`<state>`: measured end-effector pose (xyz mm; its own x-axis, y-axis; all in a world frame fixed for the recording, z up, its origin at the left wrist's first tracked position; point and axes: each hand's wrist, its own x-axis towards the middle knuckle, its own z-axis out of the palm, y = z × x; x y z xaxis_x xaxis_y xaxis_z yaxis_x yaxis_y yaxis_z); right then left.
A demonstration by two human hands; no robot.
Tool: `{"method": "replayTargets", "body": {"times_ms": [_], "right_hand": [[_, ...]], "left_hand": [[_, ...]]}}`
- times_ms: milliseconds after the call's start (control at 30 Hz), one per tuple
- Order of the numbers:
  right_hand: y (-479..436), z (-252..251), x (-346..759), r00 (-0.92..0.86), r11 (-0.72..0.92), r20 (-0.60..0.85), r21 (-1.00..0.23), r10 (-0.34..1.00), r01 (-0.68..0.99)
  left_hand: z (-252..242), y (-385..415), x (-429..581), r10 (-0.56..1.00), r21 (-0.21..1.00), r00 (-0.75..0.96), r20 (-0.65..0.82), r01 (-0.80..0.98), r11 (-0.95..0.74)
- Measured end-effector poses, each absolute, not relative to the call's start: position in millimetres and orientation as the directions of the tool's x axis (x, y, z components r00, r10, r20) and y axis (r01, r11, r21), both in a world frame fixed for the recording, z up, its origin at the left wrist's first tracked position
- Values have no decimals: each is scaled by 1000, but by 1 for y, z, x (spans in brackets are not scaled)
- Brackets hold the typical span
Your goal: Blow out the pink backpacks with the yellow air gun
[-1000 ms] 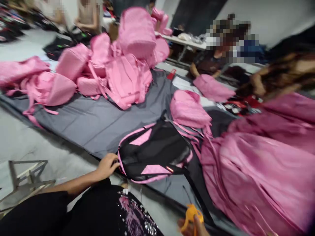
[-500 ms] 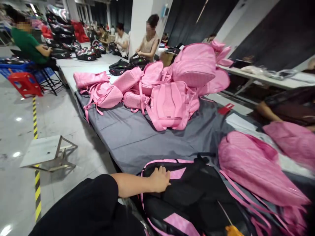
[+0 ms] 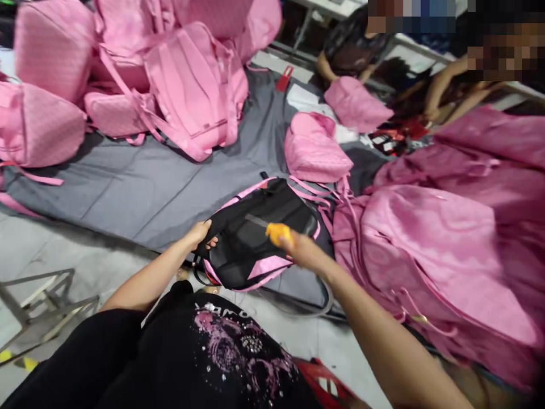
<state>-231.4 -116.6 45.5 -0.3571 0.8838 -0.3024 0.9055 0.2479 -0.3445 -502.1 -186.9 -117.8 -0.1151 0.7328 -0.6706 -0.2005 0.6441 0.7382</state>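
A backpack [image 3: 251, 238], black with pink panels and pink edging, lies on the grey-covered table near its front edge. My left hand [image 3: 200, 234] grips the black fabric at its left end, the thumb on top and some fingertips showing under a fold. In my right hand [image 3: 300, 250] is an orange air blow gun [image 3: 279, 233] with a long thin nozzle, held over the backpack and pointing left. A pale hose [image 3: 326, 304] curves down below that hand. The fingers around the blow gun are partly blurred.
Pink backpacks [image 3: 196, 91] are heaped at the back left, and a large pile [image 3: 430, 244] lies at the right. A smaller pink bag [image 3: 315, 147] sits behind the black one. Co-workers' arms [image 3: 447, 91] work across the table. A folding stool [image 3: 38, 307] stands on the floor.
My view has swung right and down. My left hand, earlier flat on the backpack, now grips its edge. My right hand has come into view with the blow gun. The backpack appears turned.
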Motion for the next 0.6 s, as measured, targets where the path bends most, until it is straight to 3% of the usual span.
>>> {"method": "replayTargets", "body": {"times_ms": [100, 167, 233, 300, 333, 433, 533, 600], "right_hand": [[-121, 61, -229, -375, 241, -473, -320, 797, 916], [-119, 66, -217, -382, 250, -578, -297, 721, 921], [-111, 70, -198, -250, 194, -523, -160, 815, 968], [-104, 73, -177, -84, 86, -365, -12, 927, 996], [-102, 74, -169, -58, 63, -365, 3, 929, 998], [-108, 75, -153, -132, 91, -589, -99, 797, 991], [-119, 75, -140, -55, 32, -548, -51, 835, 998], [-125, 78, -126, -23, 7, -526, -33, 850, 999]], "left_hand": [[-102, -195, -485, 819, 839, -239, -521, 33, 543], [-91, -205, -467, 923, 838, -272, -272, 405, 367], [-83, -215, -443, 988, 635, -153, 13, 765, 110], [-81, -226, -414, 985, 433, 53, 162, 894, -119], [-81, -231, -398, 972, 389, 154, 178, 896, -213], [-88, -240, -357, 942, 387, 332, 55, 863, -327], [-99, -235, -337, 970, 624, 213, -117, 776, -95], [-105, -224, -341, 973, 788, 107, -206, 608, 99]]}}
